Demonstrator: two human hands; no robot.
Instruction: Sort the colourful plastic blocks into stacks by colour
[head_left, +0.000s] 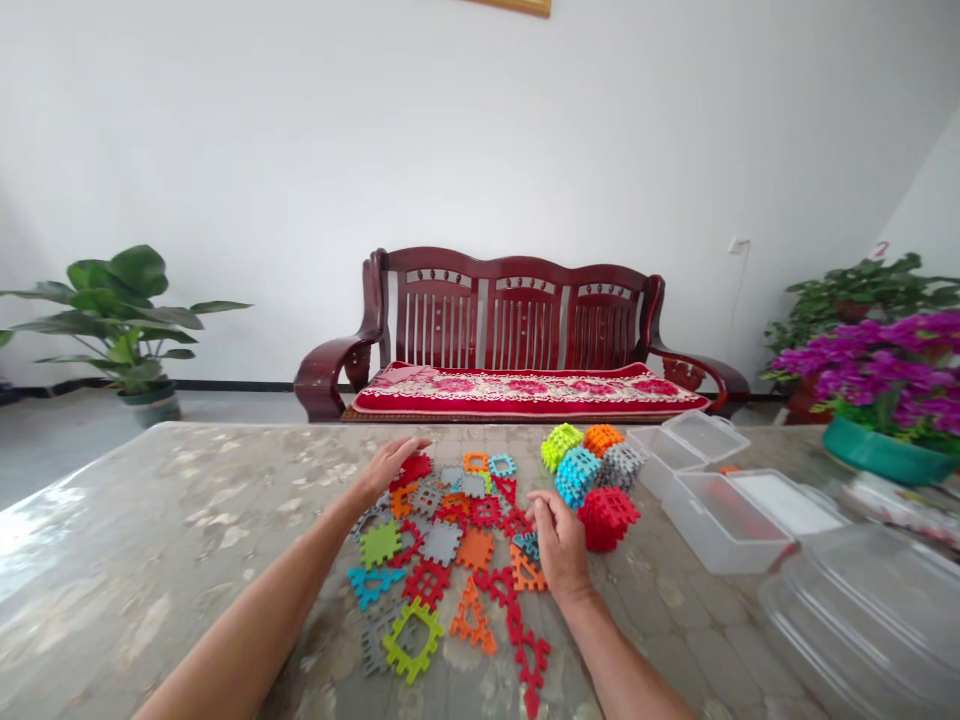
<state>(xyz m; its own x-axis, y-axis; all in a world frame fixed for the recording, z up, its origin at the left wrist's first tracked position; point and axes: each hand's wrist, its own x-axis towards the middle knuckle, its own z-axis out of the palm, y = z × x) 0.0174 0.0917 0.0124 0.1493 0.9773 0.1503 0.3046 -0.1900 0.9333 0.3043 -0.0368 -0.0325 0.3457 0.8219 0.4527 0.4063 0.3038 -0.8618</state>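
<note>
Flat interlocking toy tiles (442, 545) in red, orange, grey, teal and lime lie in a loose spread on the table (172, 510). My left hand (388, 466) rests with its fingers apart at the far edge of the spread, fingertips beside a red tile (415, 468). My right hand (559, 540) curls down over the tiles, close to a small teal tile (527, 545). Its fingers are together, and I cannot tell whether they pinch anything. Several built tile cubes sit just beyond it, with a red cube (607, 518) nearest and a blue cube (576, 476) beside it.
Open clear plastic boxes (720, 510) stand right of the cubes, with a large clear lid (862, 620) at the near right. A pot of purple flowers (885, 450) stands at the far right corner. A dark wooden bench (517, 330) stands beyond the table.
</note>
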